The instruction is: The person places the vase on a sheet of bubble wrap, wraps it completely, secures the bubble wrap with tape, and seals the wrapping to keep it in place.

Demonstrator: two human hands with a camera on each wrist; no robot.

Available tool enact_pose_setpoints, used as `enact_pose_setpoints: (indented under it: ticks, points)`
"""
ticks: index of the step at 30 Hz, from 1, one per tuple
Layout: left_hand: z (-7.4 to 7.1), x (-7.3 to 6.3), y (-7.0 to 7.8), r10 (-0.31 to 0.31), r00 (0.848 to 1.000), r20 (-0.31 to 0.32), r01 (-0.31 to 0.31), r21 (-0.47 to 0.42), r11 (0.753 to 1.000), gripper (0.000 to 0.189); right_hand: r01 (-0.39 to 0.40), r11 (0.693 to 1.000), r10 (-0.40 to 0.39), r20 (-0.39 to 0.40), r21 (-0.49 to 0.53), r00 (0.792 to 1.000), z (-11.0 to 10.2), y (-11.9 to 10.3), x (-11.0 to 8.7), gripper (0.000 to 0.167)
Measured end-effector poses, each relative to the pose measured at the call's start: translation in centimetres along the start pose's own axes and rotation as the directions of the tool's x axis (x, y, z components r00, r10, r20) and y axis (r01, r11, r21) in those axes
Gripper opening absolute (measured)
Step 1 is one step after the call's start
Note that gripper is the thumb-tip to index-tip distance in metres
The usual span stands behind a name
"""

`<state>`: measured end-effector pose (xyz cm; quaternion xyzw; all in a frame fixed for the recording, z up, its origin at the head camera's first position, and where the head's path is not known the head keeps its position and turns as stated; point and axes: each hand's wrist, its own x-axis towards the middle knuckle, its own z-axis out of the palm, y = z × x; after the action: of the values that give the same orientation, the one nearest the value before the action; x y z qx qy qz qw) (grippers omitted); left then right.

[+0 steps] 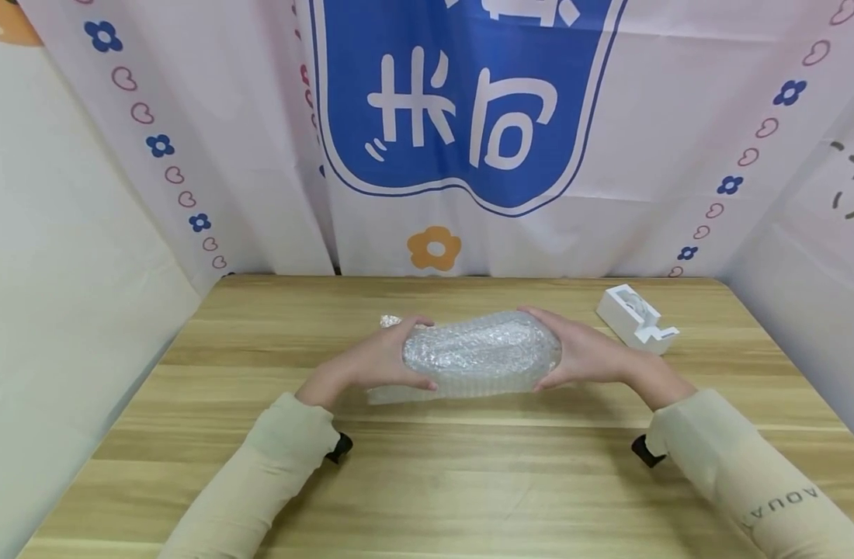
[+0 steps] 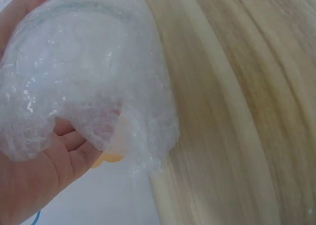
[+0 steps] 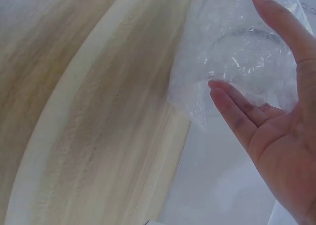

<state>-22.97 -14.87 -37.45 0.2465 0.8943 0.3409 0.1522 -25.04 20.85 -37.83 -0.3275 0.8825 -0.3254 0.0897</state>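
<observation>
A bundle rolled in clear bubble wrap [image 1: 483,351] lies lengthwise between my two hands over the table. A faint round edge shows through the wrap, but what is inside cannot be made out. My left hand [image 1: 380,359] grips the bundle's left end, thumb on the near side and fingers at the far side. At the other end my right hand [image 1: 589,353] holds it the same way. In the left wrist view the loose wrap [image 2: 94,76] hangs open past the palm. Ragged film [image 3: 197,106] sticks out by my right fingers in the right wrist view.
A white tape dispenser [image 1: 619,317] with a clear roll stands at the back right of the wooden table [image 1: 469,481]. A small shiny crumpled bit [image 1: 390,320] shows behind my left hand. A printed cloth [image 1: 273,186] hangs behind the table's far edge.
</observation>
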Motion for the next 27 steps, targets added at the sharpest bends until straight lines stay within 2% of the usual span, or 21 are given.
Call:
enact_pose_setpoints:
  ticks: [4,11,18,24,27]
  points:
    - [-0.5,0.1,-0.2,-0.004,1.0,0.005,0.004,-0.003,1.0,0.103,-0.018,1.0,0.019,0.007,-0.005,1.0,-0.1,-0.2,0.1,0.123]
    - [-1.1,0.1,-0.5,-0.045,0.994,0.098,0.052,-0.075,0.996,0.102,-0.049,0.999,0.05,0.064,-0.014,0.997,-0.5,-0.6,0.0,0.124]
    - [-1.3,0.2,-0.7,-0.082,0.986,0.148,0.106,-0.162,0.981,0.104,-0.045,0.999,0.045,0.135,-0.001,0.99,-0.7,-1.1,0.1,0.117]
    - [-1.7,0.4,-0.9,-0.117,0.973,0.199,0.156,-0.192,0.969,0.104,-0.052,0.997,0.043,0.18,0.048,0.983,-0.6,-1.2,0.3,0.111]
    - [-1.8,0.5,-1.0,-0.116,0.97,0.212,0.159,-0.198,0.967,0.105,-0.042,0.997,0.029,0.198,0.062,0.98,-0.8,-1.1,0.4,0.11]
